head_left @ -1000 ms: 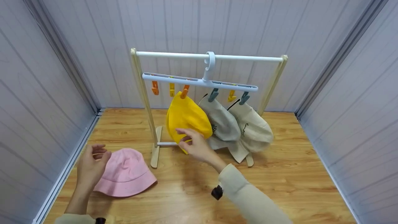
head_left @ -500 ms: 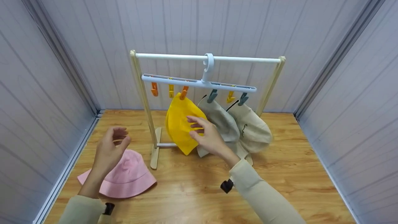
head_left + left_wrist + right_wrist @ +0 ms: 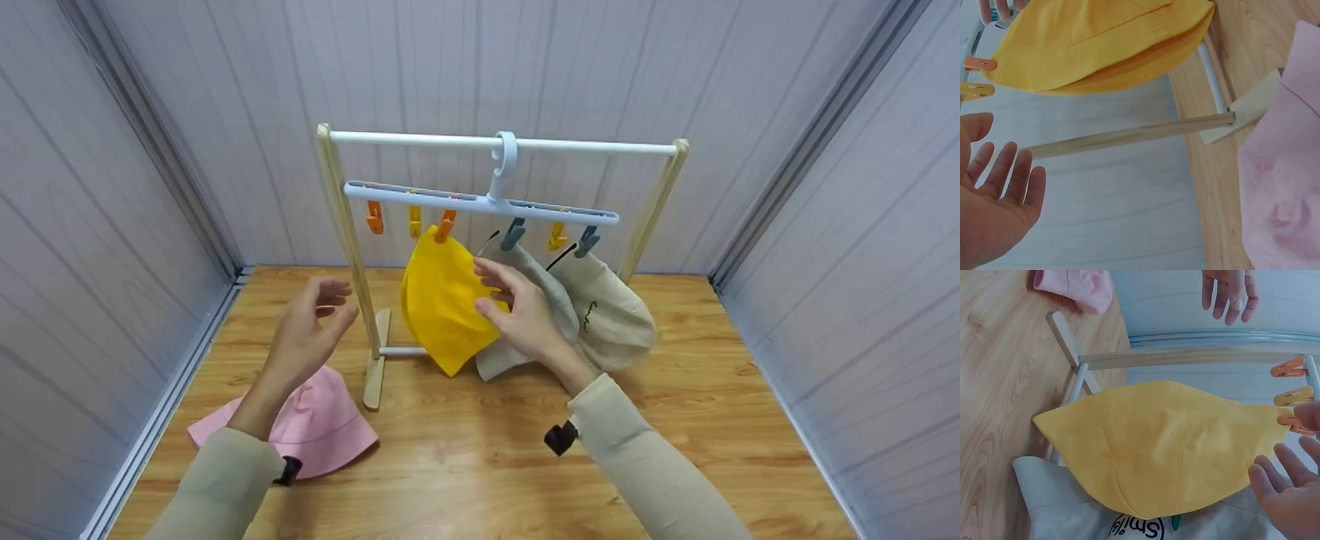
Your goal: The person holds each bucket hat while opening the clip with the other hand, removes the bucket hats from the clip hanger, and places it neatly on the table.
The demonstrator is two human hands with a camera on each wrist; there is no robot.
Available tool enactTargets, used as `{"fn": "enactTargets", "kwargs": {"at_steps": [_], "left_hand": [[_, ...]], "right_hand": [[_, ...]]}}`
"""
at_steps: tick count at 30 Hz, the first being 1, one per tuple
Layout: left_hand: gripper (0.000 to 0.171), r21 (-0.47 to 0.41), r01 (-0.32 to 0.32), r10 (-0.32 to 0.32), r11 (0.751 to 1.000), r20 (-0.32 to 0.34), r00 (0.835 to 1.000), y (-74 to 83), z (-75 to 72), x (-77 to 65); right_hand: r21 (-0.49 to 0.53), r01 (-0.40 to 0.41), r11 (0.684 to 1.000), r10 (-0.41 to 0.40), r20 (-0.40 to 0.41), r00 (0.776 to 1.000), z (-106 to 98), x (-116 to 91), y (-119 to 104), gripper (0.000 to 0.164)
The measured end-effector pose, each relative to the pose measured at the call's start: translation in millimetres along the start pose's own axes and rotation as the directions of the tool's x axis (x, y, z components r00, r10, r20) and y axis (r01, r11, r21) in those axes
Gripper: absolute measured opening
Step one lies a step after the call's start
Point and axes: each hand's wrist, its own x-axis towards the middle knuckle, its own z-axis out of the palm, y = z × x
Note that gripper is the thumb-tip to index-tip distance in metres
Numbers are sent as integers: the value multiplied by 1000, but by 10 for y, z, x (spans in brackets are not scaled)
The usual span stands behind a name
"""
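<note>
A yellow bucket hat hangs by its brim from an orange clip on the pale blue hanger. Right of it a grey hat and a cream hat hang from dark grey clips. My right hand is in front of the yellow and grey hats, fingers loosely bent, holding nothing. By the rack's left post, my left hand is raised with relaxed fingers and nothing in it. Below it a pink bucket hat lies on the floor, partly hidden by the left forearm.
The hanger hooks over the white top rail of a wooden-post rack. An orange clip and two yellow clips, one left and one right, hold nothing. Panel walls enclose the wood-look floor.
My left hand has moved up and right, from beside the pink hat toward the rack's left post. My right hand has moved up and right across the yellow hat.
</note>
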Motion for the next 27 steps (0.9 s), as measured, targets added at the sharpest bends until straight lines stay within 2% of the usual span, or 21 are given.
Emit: {"fn": "enactTargets", "kwargs": {"at_steps": [6,18,22,27], "left_hand": [[34,-39,-17,18,999,19,1000,8,130,107],[35,-61,8,-5,998,58,998,19,315,235],[33,-62,29,-25,998,72,997,43,374,284],[34,-82,32,-27,996,59,998,44,456,347]], "right_hand": [[-31,-12,999,12,-18,1000,-53,34,143,50],[23,-46,999,47,-38,998,-120,44,140,49],[43,-47,998,49,-47,998,-124,34,84,49],[36,-56,998,57,-31,998,-139,1,-116,49]]}}
